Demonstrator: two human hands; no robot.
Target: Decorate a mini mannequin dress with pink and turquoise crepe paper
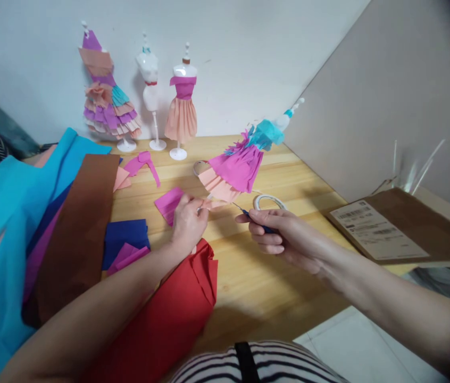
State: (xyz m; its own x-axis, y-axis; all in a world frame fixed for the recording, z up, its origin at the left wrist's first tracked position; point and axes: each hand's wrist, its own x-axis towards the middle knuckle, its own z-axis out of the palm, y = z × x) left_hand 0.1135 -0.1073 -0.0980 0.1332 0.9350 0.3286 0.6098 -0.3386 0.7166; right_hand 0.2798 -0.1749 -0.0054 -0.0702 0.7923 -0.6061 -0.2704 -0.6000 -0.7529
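Note:
My left hand is closed at the lower end of a small tilted mannequin, whose white stand is mostly hidden by the fingers. The mannequin wears a turquoise top and a magenta skirt over a peach layer, and its head leans to the upper right. A loose peach crepe paper strip sticks out beside my left fingers. My right hand grips a dark-blue-handled tool with a thin pointed metal tip. That tip is close to the strip's right end; whether they touch I cannot tell.
Three mannequins, one in a peach skirt, stand along the wall. Turquoise paper, brown paper and red paper lie left and in front. A tape roll sits behind my right hand; a cardboard box stands right.

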